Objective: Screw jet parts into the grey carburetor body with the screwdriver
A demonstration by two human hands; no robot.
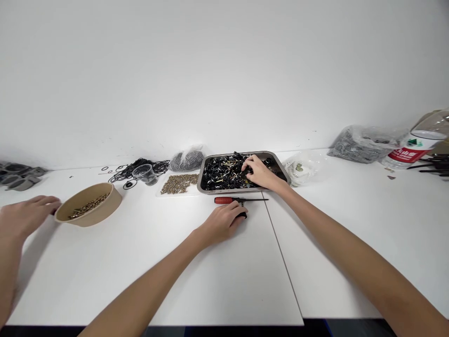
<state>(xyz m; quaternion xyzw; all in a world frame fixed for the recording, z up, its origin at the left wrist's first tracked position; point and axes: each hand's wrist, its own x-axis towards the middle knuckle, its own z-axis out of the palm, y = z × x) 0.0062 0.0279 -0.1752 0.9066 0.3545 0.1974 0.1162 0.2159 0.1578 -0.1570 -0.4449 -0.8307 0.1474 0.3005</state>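
My left hand (pixel 224 220) rests low over the white table, fingers closed around a small black part (pixel 242 215) with a brassy bit sticking up from it. Just beyond that hand lies a screwdriver (pixel 224 200) with a red handle, its dark shaft pointing right. My right hand (pixel 258 173) reaches into a metal tray (pixel 242 190) heaped with small black ring-like parts (pixel 219 173) and some brass-coloured pins. Its fingers are curled down among the parts, and what they pinch is hidden.
At left another person's hand (pixel 24 215) is beside a tan bowl (pixel 101 213) of brass screws. Brass pieces (pixel 179 183), black rings (pixel 131 171), a plastic cup (pixel 145 174) and a bag (pixel 187 159) line the back. Right stand bags (pixel 363 142) and a bottle (pixel 410 150).
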